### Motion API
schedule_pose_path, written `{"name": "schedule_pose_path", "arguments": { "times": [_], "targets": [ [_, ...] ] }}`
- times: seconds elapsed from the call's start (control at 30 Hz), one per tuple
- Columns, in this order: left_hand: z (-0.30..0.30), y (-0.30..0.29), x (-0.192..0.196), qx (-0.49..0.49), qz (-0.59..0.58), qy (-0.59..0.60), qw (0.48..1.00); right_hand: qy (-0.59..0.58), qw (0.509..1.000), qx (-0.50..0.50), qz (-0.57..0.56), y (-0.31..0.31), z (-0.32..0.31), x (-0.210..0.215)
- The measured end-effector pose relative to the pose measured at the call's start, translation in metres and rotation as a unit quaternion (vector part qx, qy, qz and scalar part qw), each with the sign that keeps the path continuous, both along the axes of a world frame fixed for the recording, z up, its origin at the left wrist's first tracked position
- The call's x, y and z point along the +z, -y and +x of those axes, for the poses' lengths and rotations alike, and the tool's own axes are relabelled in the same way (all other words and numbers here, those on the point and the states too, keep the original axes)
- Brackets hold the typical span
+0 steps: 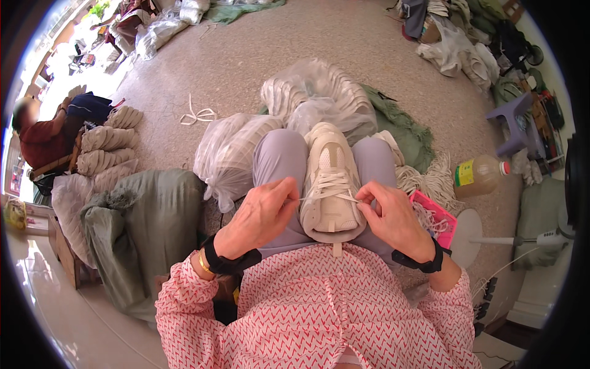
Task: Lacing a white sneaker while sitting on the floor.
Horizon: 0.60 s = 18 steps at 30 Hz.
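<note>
Cream mesh shoe [330,178], flat white lace [326,198]

Both hands raised over my lap.
My left hand [261,215] and right hand [393,216] pinch with curled fingers, wrists bent inward.

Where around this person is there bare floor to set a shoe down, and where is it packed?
Bare floor lies ahead, beyond the clear bags of shoes and the loose lace. A smaller patch sits right of the green cloth, before the bottle. Crowded: the lap, where left hand and right hand pinch laces on the sneaker, and the grey sack at left.
</note>
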<state>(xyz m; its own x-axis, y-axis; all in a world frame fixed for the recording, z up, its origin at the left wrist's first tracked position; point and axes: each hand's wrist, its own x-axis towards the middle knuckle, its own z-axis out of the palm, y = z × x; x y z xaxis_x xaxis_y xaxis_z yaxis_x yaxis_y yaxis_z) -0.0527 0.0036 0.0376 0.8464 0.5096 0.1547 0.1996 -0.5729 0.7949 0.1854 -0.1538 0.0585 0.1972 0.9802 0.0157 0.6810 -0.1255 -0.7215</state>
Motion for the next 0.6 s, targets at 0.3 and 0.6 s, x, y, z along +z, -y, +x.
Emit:
{"name": "schedule_pose_path", "arguments": {
  "times": [0.3,0.6],
  "targets": [
    [0.001,-0.006,0.004,0.021,0.115,-0.02,0.993,0.13,0.988,-0.028,0.079,0.001,0.008,-0.002],
    [-0.028,-0.008,-0.001,0.05,0.105,-0.06,0.991,0.197,0.974,-0.033,0.109,0.016,0.023,-0.011]
  ]
}}
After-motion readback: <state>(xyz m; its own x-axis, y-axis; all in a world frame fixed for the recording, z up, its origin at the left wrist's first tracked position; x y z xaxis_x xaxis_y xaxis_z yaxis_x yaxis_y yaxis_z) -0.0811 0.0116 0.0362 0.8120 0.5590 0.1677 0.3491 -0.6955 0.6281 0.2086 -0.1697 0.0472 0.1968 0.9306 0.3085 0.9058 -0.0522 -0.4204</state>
